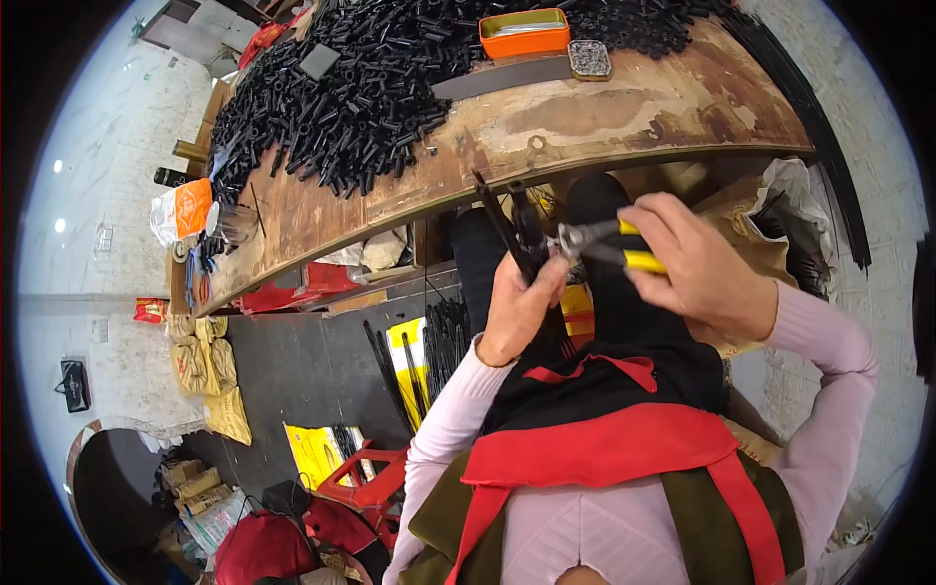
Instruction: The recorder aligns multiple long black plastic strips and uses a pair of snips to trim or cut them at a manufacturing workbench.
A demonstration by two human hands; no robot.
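My left hand [522, 307] is closed round a few thin black rods [501, 226], which point up toward the table edge. A thicker black tube [526, 216] stands up beside them from the same grip. In my right hand [697, 258] is a pair of pliers [585, 237] with yellow and black handles. The pliers' metal head is at my left thumb, close against the black pieces. Whether the jaws grip anything there I cannot tell. Both hands are over my lap, just in front of the wooden table [624, 122].
A large heap of short black tubes [341, 122] covers the table's far left. Behind the table's middle stand an orange tin [525, 41] and a small clear box [589, 60]. Long black rods [829, 146] overhang the right end. A red stool [366, 478] is at lower left.
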